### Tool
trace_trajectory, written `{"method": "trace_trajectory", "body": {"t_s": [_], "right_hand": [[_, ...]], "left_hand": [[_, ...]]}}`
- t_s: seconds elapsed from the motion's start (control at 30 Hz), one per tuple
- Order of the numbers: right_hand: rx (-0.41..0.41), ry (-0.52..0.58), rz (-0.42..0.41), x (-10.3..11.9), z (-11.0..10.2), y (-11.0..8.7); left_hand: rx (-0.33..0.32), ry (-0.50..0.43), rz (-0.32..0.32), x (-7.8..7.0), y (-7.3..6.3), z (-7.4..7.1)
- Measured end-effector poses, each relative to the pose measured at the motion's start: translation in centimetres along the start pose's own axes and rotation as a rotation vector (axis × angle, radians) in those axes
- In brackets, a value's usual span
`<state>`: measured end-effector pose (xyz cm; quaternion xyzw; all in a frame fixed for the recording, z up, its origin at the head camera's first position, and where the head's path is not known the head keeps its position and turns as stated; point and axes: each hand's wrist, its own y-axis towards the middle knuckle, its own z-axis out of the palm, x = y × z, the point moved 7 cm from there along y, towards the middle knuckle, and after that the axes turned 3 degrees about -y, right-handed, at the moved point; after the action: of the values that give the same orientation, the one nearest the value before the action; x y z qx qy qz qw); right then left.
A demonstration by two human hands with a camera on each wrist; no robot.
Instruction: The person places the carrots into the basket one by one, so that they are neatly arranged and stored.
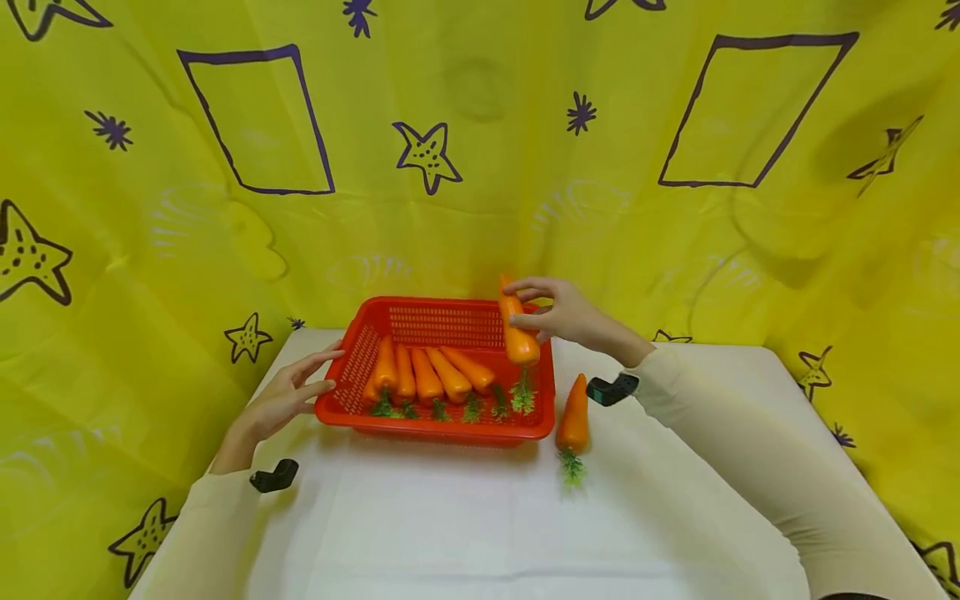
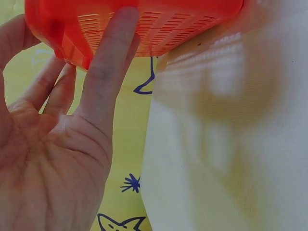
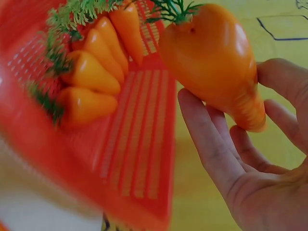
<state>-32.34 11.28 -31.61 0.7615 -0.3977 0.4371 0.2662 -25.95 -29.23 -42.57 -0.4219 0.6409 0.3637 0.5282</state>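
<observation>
My right hand (image 1: 558,312) pinches an orange carrot (image 1: 517,329) between thumb and fingers, above the right end of a red plastic basket (image 1: 450,429). In the right wrist view, this held carrot (image 3: 211,55) looks shiny, with a green leafy top and its narrow end among the fingers. My left hand (image 1: 281,400) is at the basket's left end, its fairly straight fingers against the rim and side; the left wrist view shows them by the basket's wall (image 2: 168,29). Several carrots (image 1: 427,375) lie in a row inside, leafy tops toward the front.
Another carrot (image 1: 575,417) lies on the white tabletop (image 1: 450,517), right of the basket, its leafy top toward me. A yellow curtain (image 1: 480,225) with dark star and frame drawings hangs behind and beside the table. Each wrist wears a small black device (image 1: 613,389).
</observation>
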Motion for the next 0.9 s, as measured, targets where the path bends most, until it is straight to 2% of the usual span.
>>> {"method": "trace_trajectory", "body": {"t_s": [0.27, 0.47, 0.7, 0.9], "right_hand": [[0.136, 0.039, 0.037, -0.3, 5.6, 5.7], [0.203, 0.045, 0.075, -1.7, 9.4, 9.0], [0.265, 0.093, 0.133, -3.2, 13.1, 11.6], [0.308, 0.130, 0.184, -4.1, 15.1, 13.1]], "left_hand": [[0.009, 0.005, 0.001, 0.4, 0.3, -0.2], [0.005, 0.000, -0.003, 0.5, 0.4, -0.3], [0.003, 0.006, -0.009, 0.5, 0.4, -0.3], [-0.011, 0.014, -0.016, 0.5, 0.4, -0.5]]}}
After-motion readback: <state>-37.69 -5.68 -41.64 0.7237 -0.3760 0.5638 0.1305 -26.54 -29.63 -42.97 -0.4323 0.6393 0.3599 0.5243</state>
